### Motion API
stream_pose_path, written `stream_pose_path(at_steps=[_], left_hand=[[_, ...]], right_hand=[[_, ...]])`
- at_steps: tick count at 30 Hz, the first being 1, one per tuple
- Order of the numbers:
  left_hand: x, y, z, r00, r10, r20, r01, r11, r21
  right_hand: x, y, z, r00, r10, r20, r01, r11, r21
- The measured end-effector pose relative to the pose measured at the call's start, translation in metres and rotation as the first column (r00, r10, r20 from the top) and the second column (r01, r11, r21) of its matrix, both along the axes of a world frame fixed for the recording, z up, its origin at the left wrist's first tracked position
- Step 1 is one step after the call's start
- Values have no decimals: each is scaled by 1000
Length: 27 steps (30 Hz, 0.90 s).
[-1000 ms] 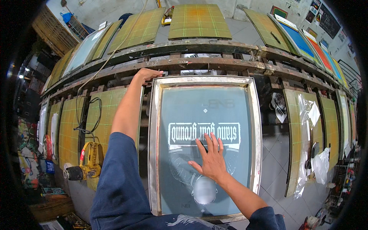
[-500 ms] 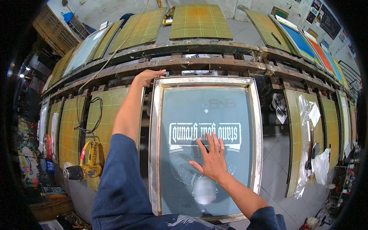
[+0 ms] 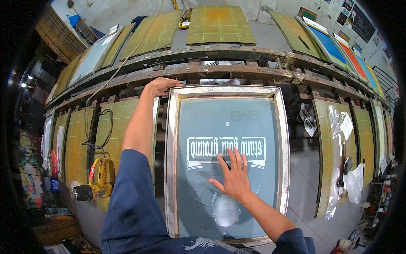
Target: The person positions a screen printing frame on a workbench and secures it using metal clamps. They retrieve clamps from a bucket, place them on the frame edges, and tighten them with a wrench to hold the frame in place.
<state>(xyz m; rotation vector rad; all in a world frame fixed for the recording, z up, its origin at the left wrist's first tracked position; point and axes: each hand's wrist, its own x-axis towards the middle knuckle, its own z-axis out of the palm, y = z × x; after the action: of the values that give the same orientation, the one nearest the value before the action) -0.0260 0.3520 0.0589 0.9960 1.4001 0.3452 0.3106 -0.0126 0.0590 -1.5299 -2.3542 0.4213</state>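
Note:
In front of me lies a silk-screen printing frame [image 3: 284,152] with a pale metal rim. Its blue-grey mesh [image 3: 203,118] carries a white stencil design of upside-down lettering and a figure with a rounded pale head. My right hand [image 3: 235,180] rests flat on the mesh just below the lettering, fingers spread. Beyond the far left corner of the frame, my left hand [image 3: 163,86] is at the rusty rail [image 3: 139,83]. Its fingers are pinched together at the rail; whatever they may hold is too small to make out.
Yellow-green gridded boards [image 3: 220,25] line both sides of the rails. A yellow heat gun [image 3: 98,182] hangs at left with its dark cable [image 3: 111,122]. Clear plastic [image 3: 354,183] hangs over a board at right. Coloured screens [image 3: 327,44] stand at far right.
My left hand's fingers have shifted slightly by the frame's corner, now bent down at the rail. The far end of the frame sits a touch lower in view. My right hand stays put.

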Motion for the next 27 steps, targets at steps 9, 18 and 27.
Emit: stream_pose_path(at_steps=[9,18,27], left_hand=[[9,3,-10,951,128,-281,-100,989,112],[-3,6,-10,999,20,-37,-18,998,62],[4,5,-5,979,27,-201,-11,997,78]], right_hand=[[0,0,1,1000,3,26,-3,1000,-7],[1,0,0,1000,-4,5,4,1000,-15],[1,1,1,999,-6,32,7,1000,-17]])
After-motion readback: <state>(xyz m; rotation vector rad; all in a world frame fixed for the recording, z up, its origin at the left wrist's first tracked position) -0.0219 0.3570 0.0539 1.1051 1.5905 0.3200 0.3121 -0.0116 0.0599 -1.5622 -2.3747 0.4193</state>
